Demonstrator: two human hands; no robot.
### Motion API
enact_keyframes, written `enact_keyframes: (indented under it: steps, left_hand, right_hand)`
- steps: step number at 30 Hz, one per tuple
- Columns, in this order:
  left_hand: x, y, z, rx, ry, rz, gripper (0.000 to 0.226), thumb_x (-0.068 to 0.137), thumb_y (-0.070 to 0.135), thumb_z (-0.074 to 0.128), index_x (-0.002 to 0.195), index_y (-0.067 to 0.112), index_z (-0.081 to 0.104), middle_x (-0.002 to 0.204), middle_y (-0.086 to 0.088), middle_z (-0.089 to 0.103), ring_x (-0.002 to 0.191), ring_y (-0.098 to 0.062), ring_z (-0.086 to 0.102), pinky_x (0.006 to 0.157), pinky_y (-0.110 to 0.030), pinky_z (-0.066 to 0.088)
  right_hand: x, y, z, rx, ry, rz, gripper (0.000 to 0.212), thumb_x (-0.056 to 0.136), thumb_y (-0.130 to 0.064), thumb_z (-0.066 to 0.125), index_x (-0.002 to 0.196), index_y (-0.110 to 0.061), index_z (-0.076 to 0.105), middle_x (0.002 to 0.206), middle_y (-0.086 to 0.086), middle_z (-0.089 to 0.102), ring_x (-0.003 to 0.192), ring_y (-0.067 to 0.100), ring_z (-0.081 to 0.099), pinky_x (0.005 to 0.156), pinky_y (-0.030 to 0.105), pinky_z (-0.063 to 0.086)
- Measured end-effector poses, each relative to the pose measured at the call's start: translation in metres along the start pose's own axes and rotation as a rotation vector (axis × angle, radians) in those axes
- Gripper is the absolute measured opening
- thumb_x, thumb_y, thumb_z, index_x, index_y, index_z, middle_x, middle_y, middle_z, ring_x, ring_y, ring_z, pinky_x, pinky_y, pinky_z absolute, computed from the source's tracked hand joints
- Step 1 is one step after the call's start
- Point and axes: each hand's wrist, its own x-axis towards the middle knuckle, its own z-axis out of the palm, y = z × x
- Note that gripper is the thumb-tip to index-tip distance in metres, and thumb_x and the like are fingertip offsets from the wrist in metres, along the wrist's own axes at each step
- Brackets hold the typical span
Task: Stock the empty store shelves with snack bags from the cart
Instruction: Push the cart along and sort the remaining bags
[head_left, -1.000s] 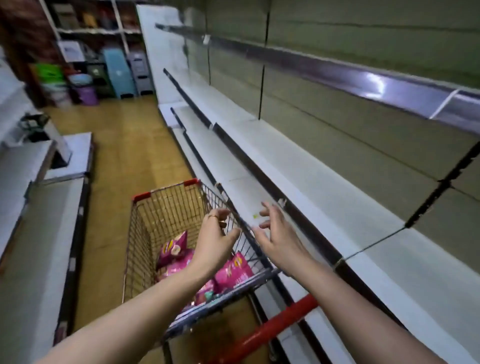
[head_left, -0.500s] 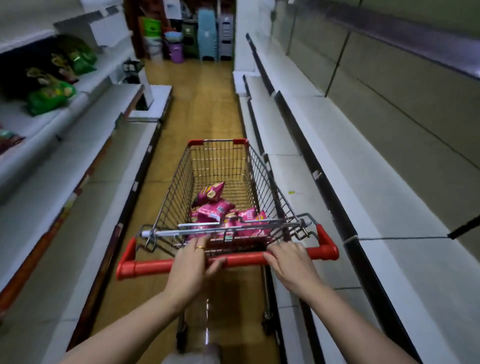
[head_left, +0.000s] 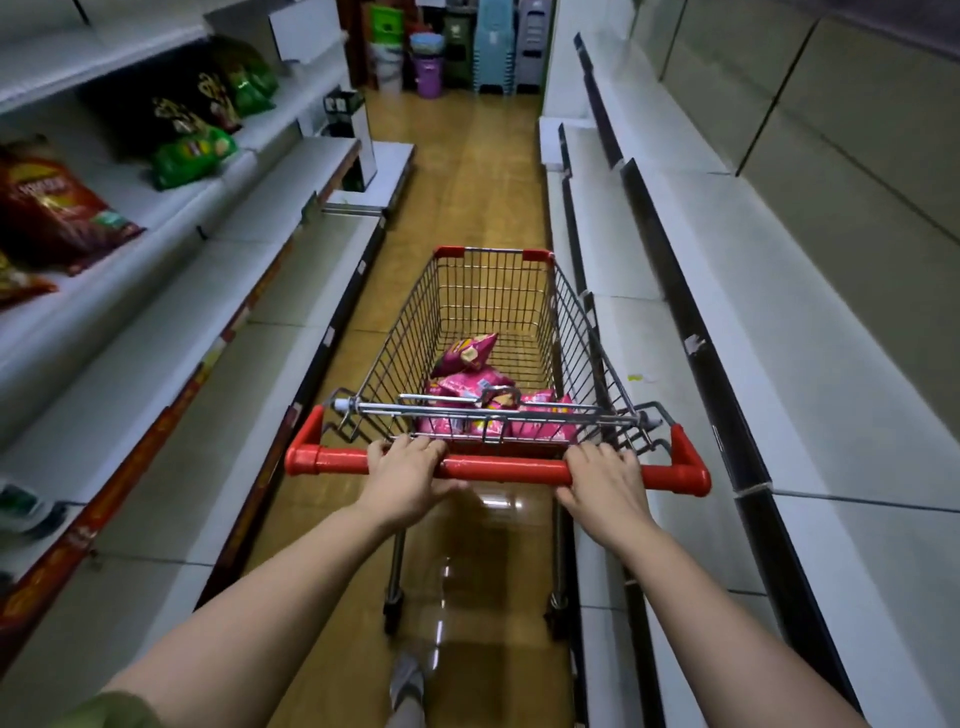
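Hands are away from the shelf (head_left: 810, 332) now: left hand (head_left: 410, 478) and right hand (head_left: 602, 486) are both gripping the cart handle (head_left: 509, 468). Snack bags (head_left: 483, 410) are sitting at the cart's (head_left: 576, 322) near end, so probably relocating.

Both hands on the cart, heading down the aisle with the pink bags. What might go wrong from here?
1. The cart runs close along the low right shelf; its side may scrape or catch on the edge.
2. The left hand and right hand both grip the handle, so neither is free to steady a bag.
3. The pink bags lie low behind the wire flap, likely an awkward reach.
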Motion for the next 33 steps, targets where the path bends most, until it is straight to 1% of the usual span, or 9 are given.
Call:
enact_keyframes:
  steps: [2, 7, 20, 30, 33]
  left_hand:
    - [0.021, -0.002, -0.004, -0.012, -0.009, -0.007, 0.044, 0.086, 0.060, 0.046, 0.114, 0.026, 0.052, 0.119, 0.008, 0.054, 0.115, -0.014, 0.044, 0.103, -0.037, 0.022]
    - [0.084, -0.013, -0.017, 0.004, -0.051, 0.011, 0.047, 0.088, 0.059, 0.045, 0.119, 0.024, 0.050, 0.122, 0.004, 0.053, 0.116, -0.017, 0.043, 0.102, -0.041, 0.025]
    - [0.241, -0.036, -0.051, -0.045, -0.095, 0.088, 0.043, 0.093, 0.052, 0.042, 0.123, 0.021, 0.047, 0.128, -0.002, 0.050, 0.124, -0.023, 0.039, 0.108, -0.047, 0.021]
    - [0.323, -0.042, -0.069, -0.022, -0.063, 0.065, 0.047, 0.093, 0.052, 0.042, 0.127, 0.020, 0.047, 0.129, -0.003, 0.049, 0.124, -0.023, 0.039, 0.108, -0.047, 0.020]
    - [0.340, -0.042, -0.077, -0.035, -0.073, 0.065, 0.047, 0.092, 0.053, 0.044, 0.125, 0.020, 0.048, 0.129, -0.002, 0.050, 0.123, -0.022, 0.040, 0.107, -0.046, 0.021]
  right_hand:
    - [0.018, 0.004, -0.001, -0.006, 0.000, 0.012, 0.032, 0.091, -0.039, 0.048, 0.116, -0.020, 0.048, 0.123, -0.003, 0.052, 0.115, 0.018, 0.046, 0.100, 0.034, 0.029]
    - [0.076, 0.014, -0.002, 0.004, -0.002, 0.060, 0.032, 0.090, -0.038, 0.050, 0.116, -0.020, 0.048, 0.123, -0.002, 0.052, 0.115, 0.019, 0.045, 0.098, 0.034, 0.029]
    - [0.230, 0.042, -0.016, 0.025, -0.059, 0.181, 0.031, 0.085, -0.038, 0.055, 0.109, -0.020, 0.052, 0.118, 0.002, 0.055, 0.113, 0.023, 0.046, 0.096, 0.036, 0.029]
    - [0.314, 0.064, -0.022, 0.060, -0.064, 0.174, 0.028, 0.085, -0.035, 0.055, 0.109, -0.020, 0.052, 0.116, 0.001, 0.055, 0.112, 0.022, 0.046, 0.099, 0.038, 0.028]
    - [0.332, 0.068, -0.025, 0.053, -0.078, 0.154, 0.033, 0.086, -0.037, 0.054, 0.114, -0.020, 0.051, 0.120, 0.001, 0.054, 0.114, 0.022, 0.045, 0.099, 0.039, 0.027]
